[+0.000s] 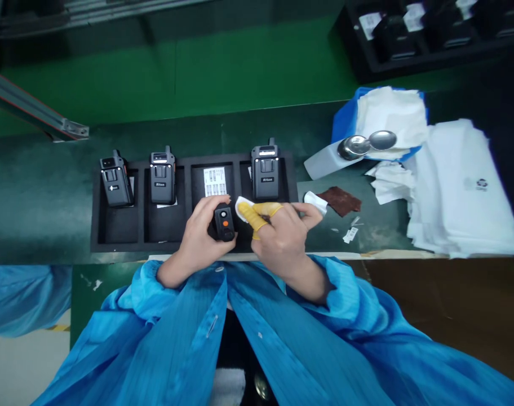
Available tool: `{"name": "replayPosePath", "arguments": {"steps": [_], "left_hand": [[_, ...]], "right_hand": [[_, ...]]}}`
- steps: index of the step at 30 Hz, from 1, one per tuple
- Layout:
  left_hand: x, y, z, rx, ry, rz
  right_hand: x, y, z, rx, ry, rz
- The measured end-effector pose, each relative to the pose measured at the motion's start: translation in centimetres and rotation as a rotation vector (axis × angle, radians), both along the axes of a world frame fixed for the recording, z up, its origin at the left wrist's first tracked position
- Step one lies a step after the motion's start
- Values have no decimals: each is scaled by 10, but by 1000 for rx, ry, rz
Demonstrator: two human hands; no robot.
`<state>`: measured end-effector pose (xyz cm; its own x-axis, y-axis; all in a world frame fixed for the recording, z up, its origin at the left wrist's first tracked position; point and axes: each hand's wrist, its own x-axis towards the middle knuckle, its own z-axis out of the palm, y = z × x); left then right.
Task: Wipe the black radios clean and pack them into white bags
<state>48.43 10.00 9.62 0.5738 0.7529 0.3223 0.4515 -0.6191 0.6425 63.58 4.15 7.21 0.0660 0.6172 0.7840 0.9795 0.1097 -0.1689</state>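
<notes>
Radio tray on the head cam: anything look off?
The third slot of the black tray holds no radio, only a barcode label sheet, unlike the other three slots. The leftmost Riton radio also looks tilted in its slot, though the wide lens may exaggerate that.

I had bright, even light; glare sat on the polished metal pieces (367,144) right of the black tray (97,225); the view warped toward its edges.

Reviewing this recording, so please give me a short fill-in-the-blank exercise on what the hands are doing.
The left hand holds a small black device with a round ____ button. Finger cots on the right hand, which pinches a white wipe, are ____. The black tray holds ____ handheld radios. Those radios show the printed name ____.

Missing words: orange; yellow; three; Riton.
</notes>
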Motion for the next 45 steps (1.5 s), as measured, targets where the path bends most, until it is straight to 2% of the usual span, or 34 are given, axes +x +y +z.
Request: {"name": "replayPosePath", "arguments": {"steps": [6,12,15,18,23,28,31,34,39,42,45], "left_hand": [[-3,-1,2,-31,2,-12],[-4,0,0,-14,6,-18],[-5,0,-2,-8,8,-27],[-4,0,-4,-9,-14,-19],[-2,-4,-4,3,-24,77],[-4,-5,-2,-26,-21,115],[0,5,-2,5,32,144],[15,29,2,58,138,235],[52,72,10,32,501,381],[61,78,7,64,598,393],[48,76,2,167,550,377]], "right_hand": [[14,6,-1,68,42,-33],[3,6,10,59,80,95],[-7,6,15,43,27,172],[-14,5,17,52,-26,134],[-25,-1,17,62,-33,25],[-25,-6,7,-18,31,37],[-11,-8,-3,-63,70,-1],[7,-10,-9,-31,95,-38],[19,-14,-12,2,115,-16],[18,-19,-14,-8,121,-13],[20,-23,-17,-36,131,-10]]}}
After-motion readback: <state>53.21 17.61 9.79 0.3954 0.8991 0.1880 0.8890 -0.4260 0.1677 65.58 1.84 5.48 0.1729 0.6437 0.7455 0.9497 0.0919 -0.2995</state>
